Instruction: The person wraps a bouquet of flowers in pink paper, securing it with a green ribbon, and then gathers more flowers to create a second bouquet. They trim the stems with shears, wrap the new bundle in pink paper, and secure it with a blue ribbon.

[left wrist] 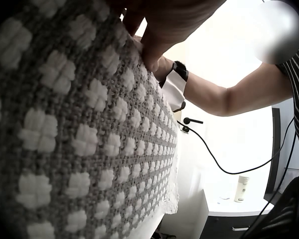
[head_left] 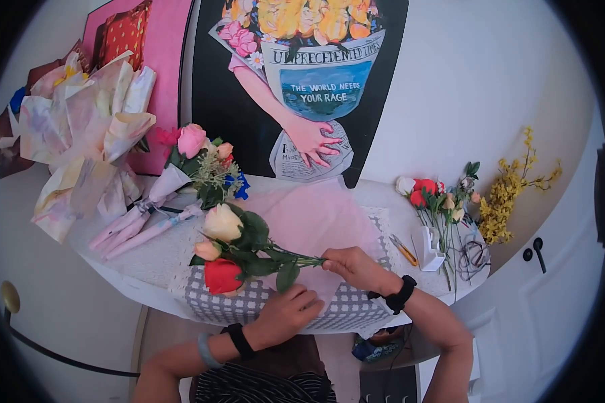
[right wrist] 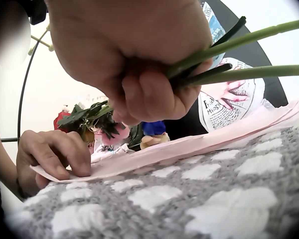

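Observation:
My right hand point(head_left: 357, 270) grips a bunch of artificial flowers by the green stems point(right wrist: 249, 73), whose cut ends jut out past the fist in the right wrist view. At the other end of the bunch are a cream rose point(head_left: 222, 222), a small peach rose point(head_left: 207, 250), a red rose point(head_left: 222, 276) and green leaves point(head_left: 252, 232). Under the bunch lies a sheet of pink wrapping paper point(head_left: 323, 221). My left hand point(head_left: 288, 314) pinches the near edge of this sheet; the right wrist view shows the corner between thumb and fingers. Only part of that hand shows in the left wrist view.
A grey-and-white checked cloth point(head_left: 228, 305) covers the table's middle. Wrapped bouquets point(head_left: 87, 134) and a mixed flower bunch point(head_left: 212, 168) fill the left. Toward the right are scissors point(head_left: 405, 251), a white tape dispenser point(head_left: 429, 248), loose flowers point(head_left: 427, 191) and yellow blossom sprigs point(head_left: 497, 208).

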Available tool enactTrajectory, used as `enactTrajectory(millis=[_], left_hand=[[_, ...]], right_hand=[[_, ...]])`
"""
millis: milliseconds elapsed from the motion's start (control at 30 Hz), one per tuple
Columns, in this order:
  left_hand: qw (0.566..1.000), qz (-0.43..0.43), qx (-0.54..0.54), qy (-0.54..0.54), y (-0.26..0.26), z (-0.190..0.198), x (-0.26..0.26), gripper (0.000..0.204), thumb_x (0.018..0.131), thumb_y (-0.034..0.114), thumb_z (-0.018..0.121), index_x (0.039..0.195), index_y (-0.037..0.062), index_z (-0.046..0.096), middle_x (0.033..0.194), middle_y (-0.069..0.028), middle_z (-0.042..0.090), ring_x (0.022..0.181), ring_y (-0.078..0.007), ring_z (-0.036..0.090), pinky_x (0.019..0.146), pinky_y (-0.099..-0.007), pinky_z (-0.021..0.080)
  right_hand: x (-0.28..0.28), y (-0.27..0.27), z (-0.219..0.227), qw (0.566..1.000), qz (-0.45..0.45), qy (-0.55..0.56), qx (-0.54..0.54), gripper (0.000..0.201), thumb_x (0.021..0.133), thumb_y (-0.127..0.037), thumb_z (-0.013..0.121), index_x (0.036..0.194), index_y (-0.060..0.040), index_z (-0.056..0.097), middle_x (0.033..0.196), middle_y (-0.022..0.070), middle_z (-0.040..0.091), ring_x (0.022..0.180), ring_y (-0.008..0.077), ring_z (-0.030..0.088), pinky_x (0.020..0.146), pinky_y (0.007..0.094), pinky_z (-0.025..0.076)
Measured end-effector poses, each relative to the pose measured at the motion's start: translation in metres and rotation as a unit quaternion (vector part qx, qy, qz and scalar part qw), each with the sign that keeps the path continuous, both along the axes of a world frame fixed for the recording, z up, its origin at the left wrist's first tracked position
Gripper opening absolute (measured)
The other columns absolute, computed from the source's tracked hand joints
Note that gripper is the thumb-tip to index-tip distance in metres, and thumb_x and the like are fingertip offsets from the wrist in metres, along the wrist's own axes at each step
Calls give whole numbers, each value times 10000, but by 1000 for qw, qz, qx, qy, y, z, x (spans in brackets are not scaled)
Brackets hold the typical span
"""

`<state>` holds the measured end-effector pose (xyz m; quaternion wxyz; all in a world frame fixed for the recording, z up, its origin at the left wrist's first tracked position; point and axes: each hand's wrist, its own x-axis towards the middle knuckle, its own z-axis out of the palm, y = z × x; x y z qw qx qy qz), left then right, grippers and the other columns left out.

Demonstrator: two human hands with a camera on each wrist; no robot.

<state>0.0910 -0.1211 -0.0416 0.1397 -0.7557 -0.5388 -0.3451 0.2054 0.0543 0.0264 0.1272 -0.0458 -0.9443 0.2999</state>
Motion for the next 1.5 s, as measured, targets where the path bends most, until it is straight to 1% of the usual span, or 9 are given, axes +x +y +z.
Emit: enactTrajectory(millis=[167, 367, 467, 667, 867, 1067, 1167, 1367, 1500], left_hand=[[999, 0, 41, -9, 2, 8, 2, 247, 655, 48, 605, 902, 40, 617, 926, -54, 572, 912, -223, 546, 742, -310, 477], [992, 4, 126, -20, 16, 26, 5, 200, 636, 23, 609, 835, -2, 604, 969, -107, 563, 946, -279, 528, 766, -332, 471], [989, 36, 146, -10, 15, 38, 4, 163, 640, 20, 602, 799, -4, 582, 985, -125, 558, 955, -291, 521, 787, -353, 464], [990, 119, 81, -1, 10, 30, 5, 138, 660, 67, 611, 772, 21, 546, 911, -111, 573, 852, -267, 553, 742, -356, 463], [991, 125, -9, -42, 7, 35, 0, 84, 742, 114, 612, 761, 60, 551, 732, -63, 568, 713, -255, 568, 606, -373, 445], [978, 115, -74, -155, 14, 44, -6, 119, 761, 162, 621, 735, 65, 556, 682, -91, 557, 666, -292, 568, 573, -405, 439], [977, 114, -98, -152, 15, 46, -6, 131, 766, 166, 614, 715, 63, 551, 675, -90, 557, 671, -291, 572, 576, -407, 441], [985, 130, -56, -94, 16, 33, -3, 103, 772, 162, 604, 757, 71, 559, 701, -88, 560, 675, -291, 575, 579, -403, 451], [988, 126, -41, -78, 16, 30, -3, 97, 772, 157, 602, 775, 69, 561, 711, -85, 564, 689, -284, 579, 584, -396, 461]], right_hand=[[0, -4, 1, 1000, 20, -22, 4, 152, 902, -181, 498, 859, -37, 525, 658, 190, 504, 615, 376, 514, 552, 400, 406], [-3, -2, -7, 997, 47, 32, 44, 122, 873, -157, 521, 857, -37, 533, 681, 170, 545, 652, 375, 549, 567, 413, 422], [-2, -5, -10, 994, 49, 51, 82, 111, 842, -151, 546, 866, -43, 539, 700, 160, 566, 692, 370, 567, 576, 409, 440], [2, -17, -12, 988, 48, 19, 146, 78, 808, -112, 544, 861, -54, 545, 742, 132, 592, 710, 340, 589, 579, 409, 463], [12, -25, -19, 981, 21, 12, 190, 48, 795, -100, 542, 813, -55, 537, 724, 111, 553, 674, 338, 574, 562, 419, 460], [14, -36, -22, 967, -34, 43, 247, 30, 775, -78, 552, 754, -58, 549, 743, 89, 512, 730, 298, 563, 597, 410, 463], [14, -36, -24, 955, -35, 4, 296, 41, 772, -83, 562, 788, -46, 564, 770, 104, 537, 783, 284, 566, 650, 419, 463], [23, -25, -22, 986, 3, 43, 164, 129, 792, -148, 578, 869, -45, 585, 826, 106, 577, 809, 299, 567, 670, 408, 469], [24, -39, -15, 976, -21, 49, 213, 119, 799, -168, 588, 851, -62, 577, 791, 99, 571, 798, 293, 576, 662, 398, 474]])
